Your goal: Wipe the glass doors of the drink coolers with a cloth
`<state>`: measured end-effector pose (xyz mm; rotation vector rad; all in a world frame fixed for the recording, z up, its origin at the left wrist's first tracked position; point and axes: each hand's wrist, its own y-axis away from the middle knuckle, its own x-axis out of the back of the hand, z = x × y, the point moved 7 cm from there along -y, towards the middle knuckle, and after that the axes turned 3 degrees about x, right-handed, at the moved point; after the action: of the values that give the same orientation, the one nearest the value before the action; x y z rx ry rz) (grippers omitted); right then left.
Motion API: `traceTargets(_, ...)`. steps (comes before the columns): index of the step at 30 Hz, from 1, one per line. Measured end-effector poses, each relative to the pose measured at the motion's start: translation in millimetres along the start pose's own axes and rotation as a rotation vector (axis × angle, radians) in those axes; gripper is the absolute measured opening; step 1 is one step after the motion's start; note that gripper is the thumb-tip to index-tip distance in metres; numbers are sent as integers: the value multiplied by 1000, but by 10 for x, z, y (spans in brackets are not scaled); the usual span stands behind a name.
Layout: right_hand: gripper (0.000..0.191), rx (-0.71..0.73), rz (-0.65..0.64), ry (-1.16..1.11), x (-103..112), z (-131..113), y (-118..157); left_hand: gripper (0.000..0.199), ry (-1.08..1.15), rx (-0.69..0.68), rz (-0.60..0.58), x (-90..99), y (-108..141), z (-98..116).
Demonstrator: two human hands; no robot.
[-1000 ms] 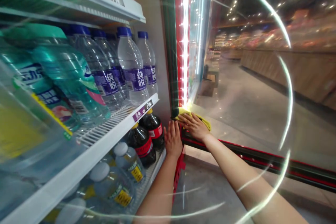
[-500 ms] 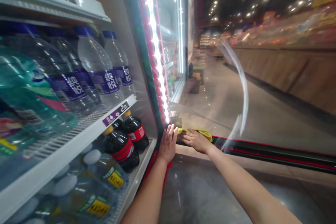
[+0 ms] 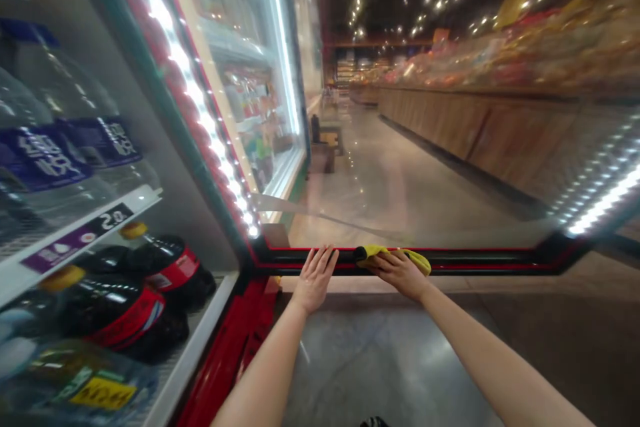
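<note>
The bottom rail point(image 3: 475, 261) of an open glass fridge door runs across the middle, black with thin red lines. My left hand point(image 3: 314, 280) rests on it with fingers stretched out and nothing held. Just to the right, my right hand point(image 3: 403, 273) holds a yellow cloth point(image 3: 419, 259) with a dark patch at one end, pressed on the same rail. Its fingertips are partly hidden against the cloth. Above the rail the door's glass point(image 3: 380, 220) is see-through, with a bright light strip point(image 3: 200, 103) along its left side.
Left are fridge shelves with water bottles point(image 3: 40, 153), cola bottles point(image 3: 167, 267) and a price strip point(image 3: 75, 240). The red fridge base point(image 3: 215, 360) stands below. A grey floor point(image 3: 375, 347) lies under my arms. Beyond the glass are another lit fridge point(image 3: 250, 80) and a long wooden counter point(image 3: 450, 123).
My view has turned right, so the shelves slide left and more of the door shows. My right hand and the cloth have moved right along the rail, away from the light strip's corner.
</note>
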<state>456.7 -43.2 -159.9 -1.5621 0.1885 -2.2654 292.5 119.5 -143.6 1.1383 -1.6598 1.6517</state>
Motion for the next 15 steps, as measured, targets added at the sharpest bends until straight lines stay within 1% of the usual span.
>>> traceTargets(4,48,-96,-40,24,28,365,632,90,63,-51,-28,-120,-124,222)
traceTargets(8,56,-268,11,17,110,769,1355,92,85,-85,-67,-229,-199,410)
traceTargets(11,64,-385,49,29,209,989,1853,94,88,-118,-92,-269,-231,521)
traceTargets(13,65,-451,62,50,265,1055,2064,94,89,-123,-106,-274,-248,558)
traceTargets(15,63,-530,46,82,275,1053,2120,94,85,-111,-108,-263,-267,562)
